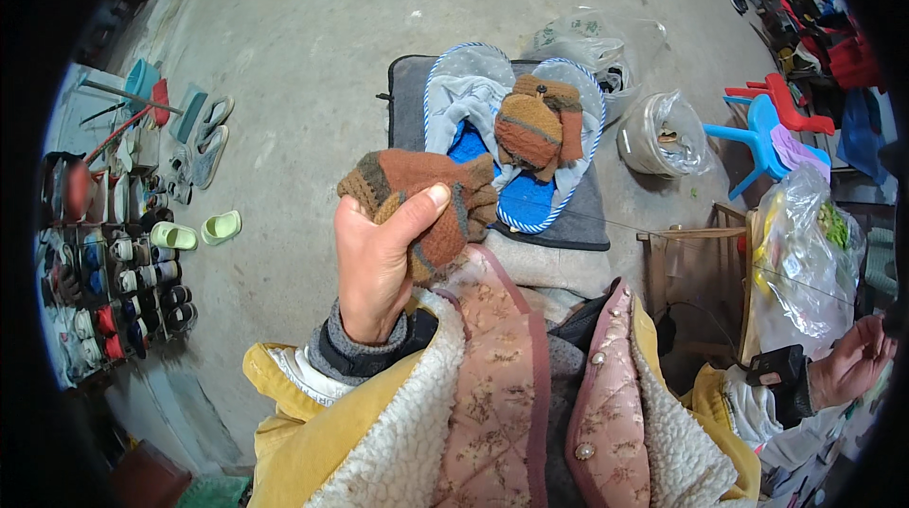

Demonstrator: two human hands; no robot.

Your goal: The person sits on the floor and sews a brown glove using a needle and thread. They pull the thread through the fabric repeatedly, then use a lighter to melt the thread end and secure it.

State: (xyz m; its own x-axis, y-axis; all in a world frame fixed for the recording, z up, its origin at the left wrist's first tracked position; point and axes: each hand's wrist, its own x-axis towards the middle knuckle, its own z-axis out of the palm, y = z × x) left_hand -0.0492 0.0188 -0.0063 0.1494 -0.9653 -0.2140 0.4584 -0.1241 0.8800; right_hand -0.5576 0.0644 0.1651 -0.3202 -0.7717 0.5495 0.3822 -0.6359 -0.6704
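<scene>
My left hand (380, 245) grips a knitted glove (433, 181) with rust, brown and grey stripes, thumb pressed on top. A second knitted glove (543, 128) of the same colours, with a dark button, rests on a pair of blue-and-white slippers (525, 206). Under the slippers is a dark grey padded cloth (408, 96) with black edging. Off at the far right, my right hand (852, 362) is raised with fingers bent. A thin dark thread (625, 224) stretches from near the gloves towards that hand; what its fingertips hold cannot be made out.
Right of the slippers stand a plastic-lined bucket (650, 142), a clear bag (621, 46) and a blue stool (760, 135). Nearer is a wooden frame (692, 232) beside a plastic bag of greens (802, 259). A shoe rack (106, 288) and green slippers (221, 227) lie left.
</scene>
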